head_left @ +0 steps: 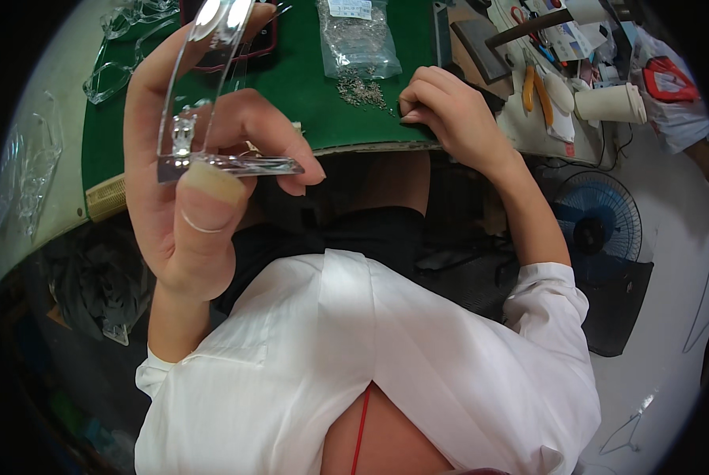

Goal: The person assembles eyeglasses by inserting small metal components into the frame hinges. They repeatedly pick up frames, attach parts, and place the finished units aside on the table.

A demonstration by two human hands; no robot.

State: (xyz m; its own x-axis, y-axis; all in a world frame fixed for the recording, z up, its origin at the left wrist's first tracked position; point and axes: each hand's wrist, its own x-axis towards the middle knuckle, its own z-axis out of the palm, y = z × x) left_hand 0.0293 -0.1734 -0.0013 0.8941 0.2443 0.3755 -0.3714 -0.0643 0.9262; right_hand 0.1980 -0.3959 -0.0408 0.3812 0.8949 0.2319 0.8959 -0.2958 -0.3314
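The clear frame (183, 136) in the left hand (172, 198) is cut off at the far edge. Whether the right hand (453, 111) holds anything is hidden. The silvery bits (361, 91) are too small to identify.

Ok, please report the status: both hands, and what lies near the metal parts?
Left hand up, gripping clear plastic frame. Right hand close beside small metal parts, grip unclear. Clear bag just beyond them.
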